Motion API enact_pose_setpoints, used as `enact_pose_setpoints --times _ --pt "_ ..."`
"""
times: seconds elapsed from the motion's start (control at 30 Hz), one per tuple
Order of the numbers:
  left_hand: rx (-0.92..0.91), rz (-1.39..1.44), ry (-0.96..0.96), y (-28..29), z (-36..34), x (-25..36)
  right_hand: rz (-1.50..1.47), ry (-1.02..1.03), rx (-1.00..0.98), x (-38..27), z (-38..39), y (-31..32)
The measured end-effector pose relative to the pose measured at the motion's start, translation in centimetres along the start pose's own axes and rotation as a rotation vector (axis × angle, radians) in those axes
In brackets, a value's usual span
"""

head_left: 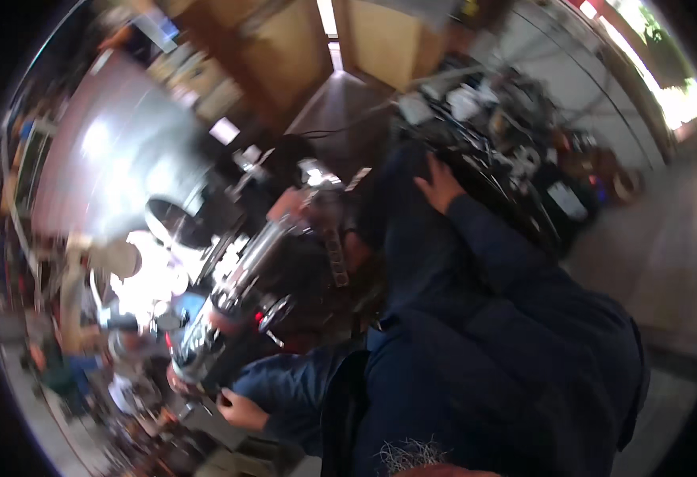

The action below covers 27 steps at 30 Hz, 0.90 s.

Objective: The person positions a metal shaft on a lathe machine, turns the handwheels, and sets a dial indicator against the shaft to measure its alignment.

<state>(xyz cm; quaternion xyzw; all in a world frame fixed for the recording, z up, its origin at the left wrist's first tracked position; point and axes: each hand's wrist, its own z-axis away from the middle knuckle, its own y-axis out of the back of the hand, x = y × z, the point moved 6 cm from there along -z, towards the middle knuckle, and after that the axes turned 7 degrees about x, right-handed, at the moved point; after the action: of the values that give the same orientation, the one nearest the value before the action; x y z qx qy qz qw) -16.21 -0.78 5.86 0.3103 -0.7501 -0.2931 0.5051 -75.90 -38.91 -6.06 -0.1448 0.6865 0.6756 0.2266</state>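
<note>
A long metal machine (257, 258) with a bright cylindrical bar lies slantwise in front of the person, on the left side of the view. Just beside its lower end is the left hand (243, 411), its fingers curled; motion blur covers that spot, so I cannot tell whether they grip anything. The right hand (442, 184) is well to the right of the machine, empty, fingers spread flat over a dark-clothed leg (412, 226). A small metal lever (275, 312) juts from the machine's right side, and a strip with a row of holes (336, 258) stands near its upper half. Left of the machine there is a glaring white light (151, 288), with a large shiny panel (78, 179) above that. Beyond the machine's upper end are wooden panels (281, 60); farther right of it lies a cluttered heap (484, 119) of parts.
</note>
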Motion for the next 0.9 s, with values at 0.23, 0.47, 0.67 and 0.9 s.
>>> enact_pose_setpoints --times 0.23,0.47,0.67,0.9 --pt "-0.265 -0.393 -0.212 -4.1 0.0 1.5 -0.091 -0.125 -0.178 -0.8 -0.5 1.0" --pt "-0.430 -0.905 -0.287 -6.8 5.6 9.2 -0.317 -0.055 -0.111 3.0 -0.7 0.1" --pt "-0.741 -1.250 -0.616 -10.4 12.2 11.8 -0.160 -0.119 0.407 12.4 -3.3 6.1" --pt "-0.918 -1.052 -0.934 -13.8 14.4 13.7 0.228 -0.322 -0.019 22.8 -2.0 10.3"
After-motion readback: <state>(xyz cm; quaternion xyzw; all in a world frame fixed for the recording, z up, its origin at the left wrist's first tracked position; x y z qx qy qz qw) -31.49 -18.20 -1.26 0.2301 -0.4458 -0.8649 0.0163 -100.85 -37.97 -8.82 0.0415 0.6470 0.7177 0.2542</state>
